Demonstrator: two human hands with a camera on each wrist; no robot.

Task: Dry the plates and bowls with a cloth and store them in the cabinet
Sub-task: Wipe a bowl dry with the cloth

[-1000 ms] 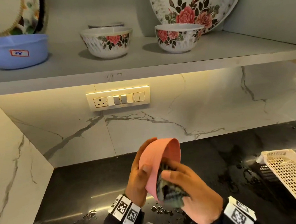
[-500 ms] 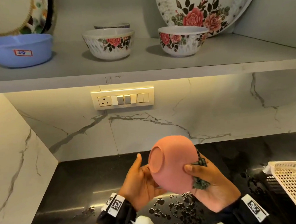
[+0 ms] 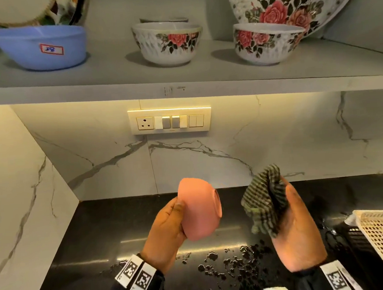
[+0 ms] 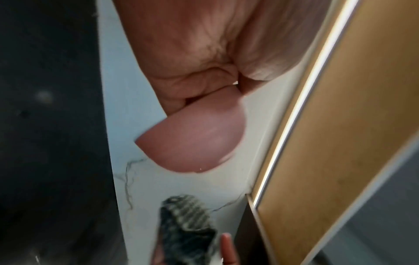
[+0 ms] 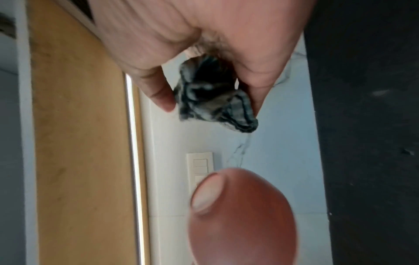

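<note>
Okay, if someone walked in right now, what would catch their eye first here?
Most likely the pink bowl, held on its side in the left hand above the black counter, and the checked cloth bunched in the right hand beside it. Then the rose-patterned bowls on the shelf above.

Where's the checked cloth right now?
In the head view the checked cloth is bunched in the right hand, held above the wet black counter, apart from the pink bowl in the left hand.
</note>
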